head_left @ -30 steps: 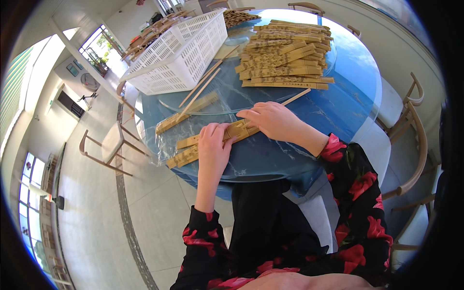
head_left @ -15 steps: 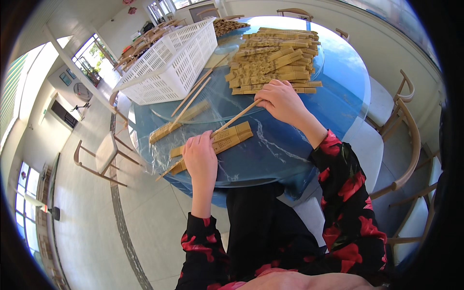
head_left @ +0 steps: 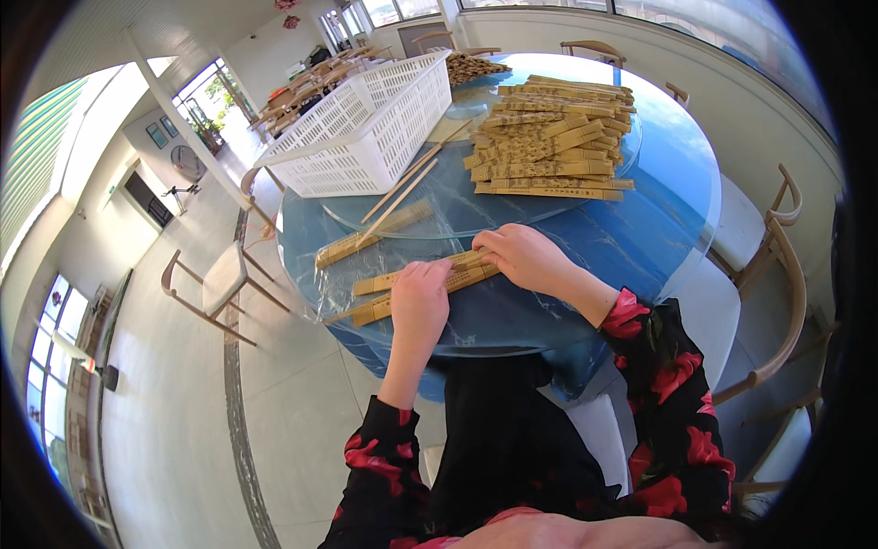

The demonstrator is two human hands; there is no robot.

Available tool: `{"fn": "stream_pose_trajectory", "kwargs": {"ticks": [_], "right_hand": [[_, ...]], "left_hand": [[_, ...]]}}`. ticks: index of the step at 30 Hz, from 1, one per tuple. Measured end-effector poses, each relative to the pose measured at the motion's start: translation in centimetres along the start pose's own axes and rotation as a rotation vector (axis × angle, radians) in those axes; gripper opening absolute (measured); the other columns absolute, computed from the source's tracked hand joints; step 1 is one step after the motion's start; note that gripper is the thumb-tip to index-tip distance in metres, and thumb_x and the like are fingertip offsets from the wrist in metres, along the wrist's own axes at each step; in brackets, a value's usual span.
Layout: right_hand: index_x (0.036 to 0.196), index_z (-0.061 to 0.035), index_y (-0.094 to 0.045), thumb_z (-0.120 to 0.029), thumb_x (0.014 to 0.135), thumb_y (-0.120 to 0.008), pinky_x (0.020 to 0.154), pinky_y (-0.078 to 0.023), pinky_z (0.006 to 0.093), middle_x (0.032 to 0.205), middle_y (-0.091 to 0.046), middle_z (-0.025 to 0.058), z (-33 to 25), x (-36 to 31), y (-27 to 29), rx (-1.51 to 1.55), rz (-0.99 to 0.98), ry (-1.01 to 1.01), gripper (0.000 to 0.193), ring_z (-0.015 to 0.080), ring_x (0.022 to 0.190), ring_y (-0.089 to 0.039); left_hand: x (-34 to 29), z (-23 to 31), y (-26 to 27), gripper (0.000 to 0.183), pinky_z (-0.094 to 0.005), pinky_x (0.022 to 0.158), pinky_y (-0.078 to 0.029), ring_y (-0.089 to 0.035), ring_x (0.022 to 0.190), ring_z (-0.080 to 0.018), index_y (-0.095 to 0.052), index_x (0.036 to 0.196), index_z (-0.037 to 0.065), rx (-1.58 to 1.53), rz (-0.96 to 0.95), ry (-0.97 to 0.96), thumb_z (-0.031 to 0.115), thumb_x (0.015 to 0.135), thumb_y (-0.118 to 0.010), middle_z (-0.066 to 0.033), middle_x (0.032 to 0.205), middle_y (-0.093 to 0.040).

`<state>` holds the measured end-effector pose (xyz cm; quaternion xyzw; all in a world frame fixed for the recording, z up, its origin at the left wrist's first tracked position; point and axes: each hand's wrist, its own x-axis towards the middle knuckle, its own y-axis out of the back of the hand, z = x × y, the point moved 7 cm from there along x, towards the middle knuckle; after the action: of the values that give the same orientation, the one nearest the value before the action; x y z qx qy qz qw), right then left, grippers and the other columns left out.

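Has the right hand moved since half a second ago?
Yes: the right hand has drawn away from the stacked tan strips, nearer the left hand.

A long, flat, tan paper sleeve point(head_left: 371, 312) with dark print slants across the blue surface point(head_left: 521, 320), its middle covered by the left hand point(head_left: 421, 295), its right end beside the right hand point(head_left: 529, 256). A similar strip point(head_left: 373, 284) lies just beyond. A thin wooden stick point(head_left: 339, 317) pokes past the sleeve's left end, mostly hidden.

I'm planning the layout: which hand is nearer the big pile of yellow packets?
Right. The right hand is in front of the pile; the left hand is farther off, leftward.
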<state>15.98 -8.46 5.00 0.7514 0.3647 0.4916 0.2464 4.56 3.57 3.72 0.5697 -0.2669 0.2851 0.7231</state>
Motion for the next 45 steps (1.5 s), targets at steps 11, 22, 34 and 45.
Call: {"fn": "stream_pose_trajectory", "kwargs": {"ticks": [11,22,34,45], "right_hand": [[0.093,-0.0075,-0.066,-0.023,0.095,-0.063,0.073,-0.050,0.0475,0.082,-0.066,0.0120,1.1,-0.5,0.5,-0.053,0.049,-0.027,0.016,0.0361,0.084,-0.064],[0.092,-0.0053,-0.065,-0.021,0.096,-0.060,0.072,-0.048,0.0499,0.084,-0.067,0.0164,2.9,-1.0,0.9,-0.014,0.099,-0.084,0.017,0.0404,0.086,-0.063],[0.125,-0.0061,-0.055,-0.022,0.104,-0.053,0.071,-0.048,0.0343,0.084,-0.067,0.0104,2.0,-0.6,-2.3,0.579,-0.293,-0.206,0.026,0.0218,0.084,-0.065],[0.143,-0.0042,-0.046,-0.021,0.108,-0.052,0.079,-0.048,0.0248,0.107,-0.065,0.0057,1.2,-1.1,-3.2,1.106,-0.437,-0.342,0.040,0.0116,0.096,-0.063]], "left_hand": [[0.1,0.0,-0.4,0.010,-0.0429,0.077,-0.052,-0.065,0.090,-0.0332,-0.060,0.098,0.006,-0.097,0.043,0.062,0.008,0.091,-0.067,-0.0101,0.090,-0.069],[0.1,-0.2,-0.2,0.007,-0.0434,0.078,-0.051,-0.064,0.094,-0.0343,-0.058,0.095,0.005,-0.061,0.051,0.086,0.003,0.091,-0.063,-0.0103,0.091,-0.069],[0.2,1.2,-0.8,0.010,-0.0428,0.080,-0.053,-0.065,0.095,-0.0343,-0.057,0.096,0.004,-0.155,-0.040,-0.030,0.000,0.089,-0.063,-0.0113,0.094,-0.069],[-0.1,2.7,0.8,0.016,-0.0404,0.079,-0.055,-0.067,0.095,-0.0327,-0.057,0.095,0.003,-0.139,0.155,-0.198,-0.004,0.083,-0.066,-0.0104,0.095,-0.070]]}}
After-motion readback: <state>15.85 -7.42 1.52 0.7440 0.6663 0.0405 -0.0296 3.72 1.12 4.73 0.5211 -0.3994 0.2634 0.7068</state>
